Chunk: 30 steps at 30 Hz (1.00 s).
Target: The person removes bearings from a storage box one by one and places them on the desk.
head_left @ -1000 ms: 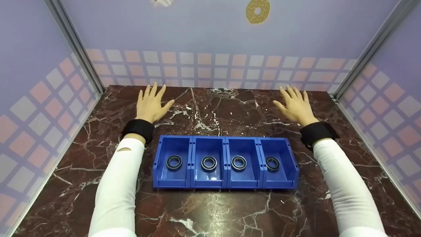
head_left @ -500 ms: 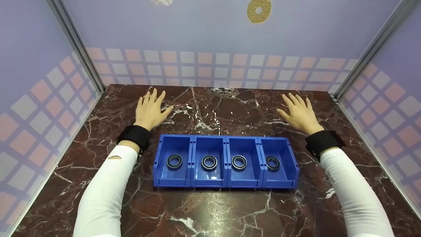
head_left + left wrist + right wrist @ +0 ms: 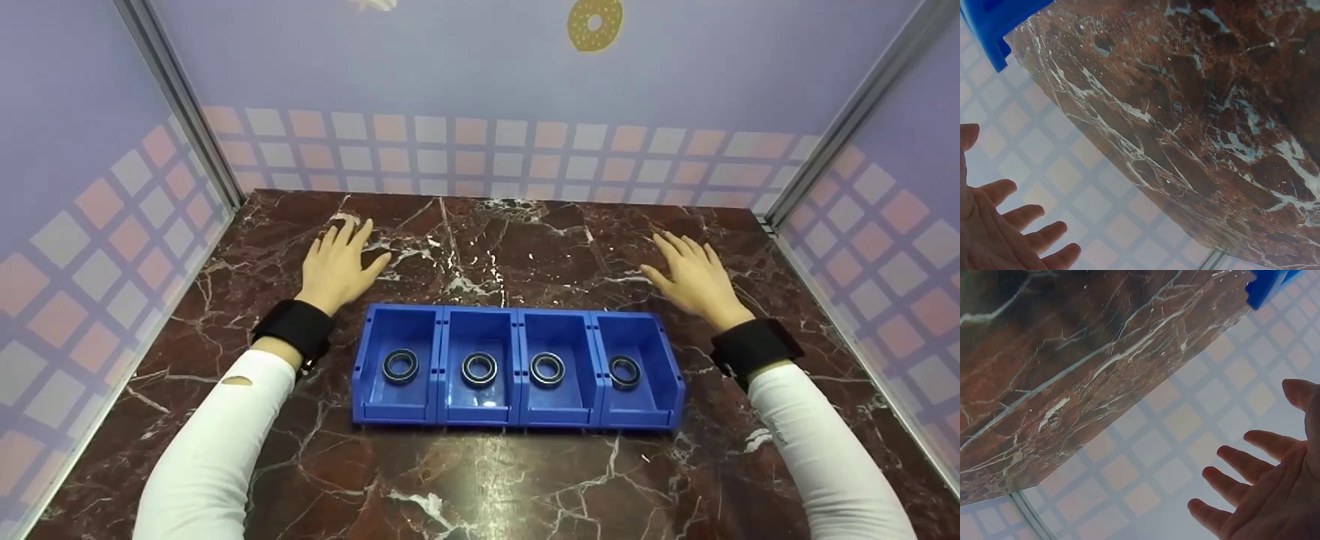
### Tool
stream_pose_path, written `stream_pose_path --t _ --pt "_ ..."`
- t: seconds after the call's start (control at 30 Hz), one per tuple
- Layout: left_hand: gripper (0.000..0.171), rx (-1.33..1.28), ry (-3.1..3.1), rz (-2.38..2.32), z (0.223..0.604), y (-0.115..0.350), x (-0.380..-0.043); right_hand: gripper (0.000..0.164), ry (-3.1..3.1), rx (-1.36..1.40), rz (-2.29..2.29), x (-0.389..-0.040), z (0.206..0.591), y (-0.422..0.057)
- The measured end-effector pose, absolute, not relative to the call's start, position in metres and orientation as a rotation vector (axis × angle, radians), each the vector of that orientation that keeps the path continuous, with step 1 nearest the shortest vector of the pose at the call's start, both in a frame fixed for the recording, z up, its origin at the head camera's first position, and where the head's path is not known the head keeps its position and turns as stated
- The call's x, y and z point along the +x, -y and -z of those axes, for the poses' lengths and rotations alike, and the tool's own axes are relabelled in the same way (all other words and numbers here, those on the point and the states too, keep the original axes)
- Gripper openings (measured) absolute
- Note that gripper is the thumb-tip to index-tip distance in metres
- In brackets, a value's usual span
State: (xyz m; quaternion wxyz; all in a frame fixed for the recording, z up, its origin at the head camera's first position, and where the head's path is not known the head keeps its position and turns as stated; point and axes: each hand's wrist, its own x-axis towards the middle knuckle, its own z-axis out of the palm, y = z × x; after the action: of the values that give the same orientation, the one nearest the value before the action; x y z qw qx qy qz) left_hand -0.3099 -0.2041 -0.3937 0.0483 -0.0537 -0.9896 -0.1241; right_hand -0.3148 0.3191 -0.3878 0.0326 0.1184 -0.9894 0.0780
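Note:
A row of joined blue bins [image 3: 480,417] stands on the dark red marbled table, each compartment with one black-and-silver ring bearing lying flat in it. From left to right I see a first bearing [image 3: 386,367], a second [image 3: 466,371], a third [image 3: 533,370] and one more bearing [image 3: 613,373] at the far right. My left hand [image 3: 336,266] is beyond the bins' left end, fingers spread and holding nothing. Past the right end, my right hand [image 3: 699,279] is likewise spread and bare. Both wrist views show the palms and a corner of the blue bins.
Pale purple walls with pink and white squares [image 3: 469,131] border the table [image 3: 525,487] at the back and both sides. Grey metal posts [image 3: 184,105] stand at the back corners. Black bands [image 3: 294,330] wrap both wrists.
Both hands have drawn back toward me from near the table's far edge, and the forearms have spread outward. The bins and bearings keep their places.

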Motion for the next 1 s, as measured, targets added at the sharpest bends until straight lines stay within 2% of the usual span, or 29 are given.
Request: stream_pose_path --t 0.53,1.0 --pt "0.074 -0.145 3.052 0.437 0.395 0.204 -0.28 0.065 2.999 0.384 -0.282 -0.286 0.403 -0.317" --pt "0.077 -0.103 3.117 0.495 0.398 0.201 -0.251 0.068 3.061 0.351 -0.317 -0.26 0.411 -0.32"
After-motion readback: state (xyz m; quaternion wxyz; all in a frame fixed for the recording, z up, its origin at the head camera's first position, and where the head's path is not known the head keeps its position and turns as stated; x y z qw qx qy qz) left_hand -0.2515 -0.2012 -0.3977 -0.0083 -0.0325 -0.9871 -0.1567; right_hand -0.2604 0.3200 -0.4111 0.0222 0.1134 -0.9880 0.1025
